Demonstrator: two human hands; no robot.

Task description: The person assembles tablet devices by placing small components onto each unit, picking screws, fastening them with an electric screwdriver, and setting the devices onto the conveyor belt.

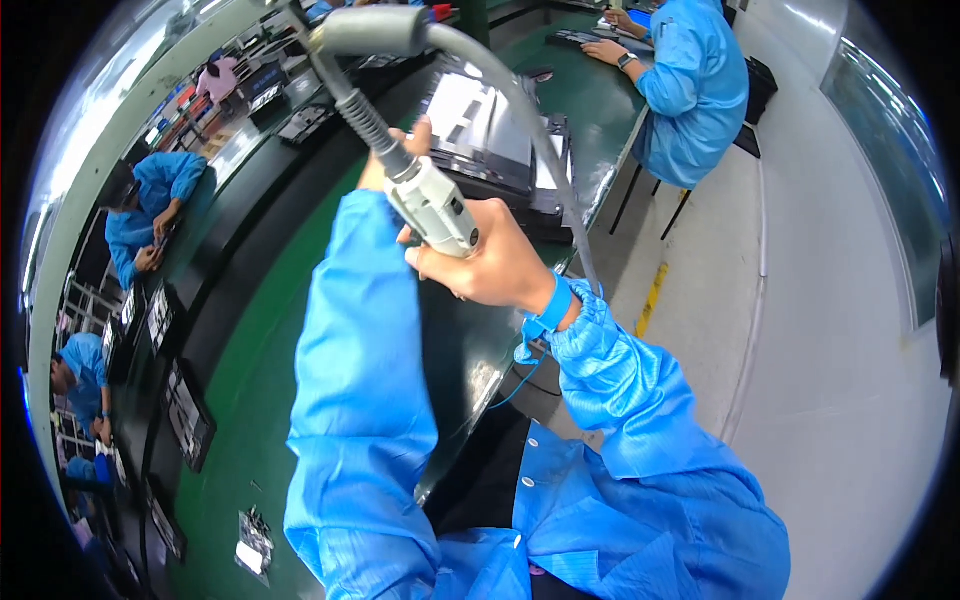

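Right hand (495, 265) wrapped tight around grey power screwdriver (432, 205), tool slanting up toward 11 o'clock. Left hand (400, 150) mostly hidden behind the tool at 11 o'clock of the right, grip impossible to tell. Dark panel (490, 130) just beyond, around 1 o'clock.

Electronics assembly line in a factory. A long green workbench (590, 95) is seen, with dark flat panels (495, 140) laid along it. Workers in blue smocks (695, 85) are seated at stations. A hose-fed power screwdriver (430, 200) is suspended overhead. Pale floor (830, 330) marked with yellow tape (652, 297).
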